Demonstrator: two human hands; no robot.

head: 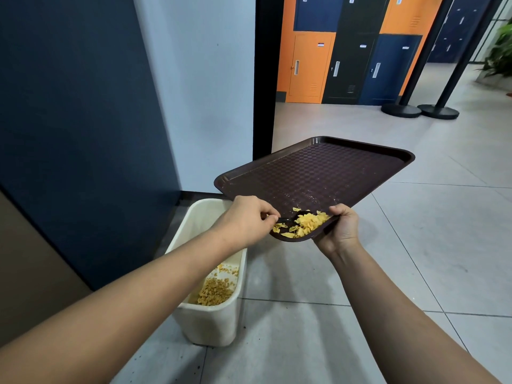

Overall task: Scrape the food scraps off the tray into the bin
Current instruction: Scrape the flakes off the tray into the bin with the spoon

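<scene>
A dark brown tray is held tilted in the air, its near corner lowest. My right hand grips that near edge from below, thumb on the rim. Yellow flake scraps are heaped in the near corner. My left hand pinches the handle of a small black spoon whose bowl lies in the flakes. A cream bin stands on the floor below and left of the tray, with yellow scraps on its bottom.
The bin stands against a dark blue wall panel on grey floor tiles. Beyond a doorway are orange, black and blue lockers and two black barrier-post bases. A potted plant sits far right.
</scene>
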